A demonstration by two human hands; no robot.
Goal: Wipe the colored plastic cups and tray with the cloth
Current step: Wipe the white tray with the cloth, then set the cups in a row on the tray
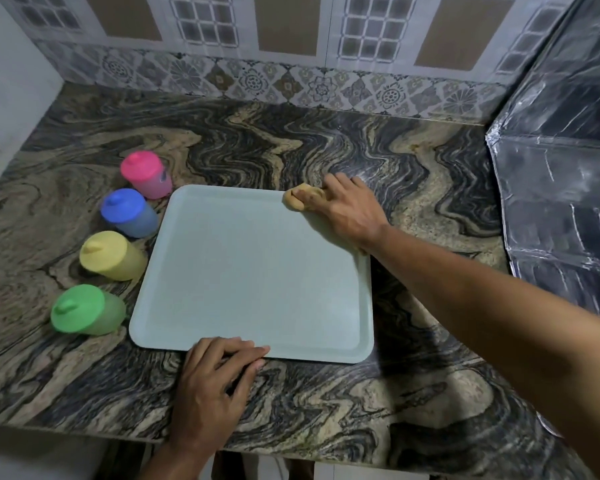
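A pale grey-green tray (250, 271) lies flat on the marbled counter. My right hand (347, 209) presses a bunched tan cloth (300, 199) onto the tray's far right corner, fingers curled over it. My left hand (219, 372) holds the tray's near edge, fingertips on the rim. Left of the tray stand upside-down cups in a row: pink (146, 174), blue (129, 213), yellow (111, 256) and green (85, 310). Most of the cloth is hidden under my right hand.
The counter (326, 147) ends at a patterned tile wall behind and a white wall at the left. A foil-covered surface (561, 202) rises at the right. The counter's front edge runs just behind my left wrist.
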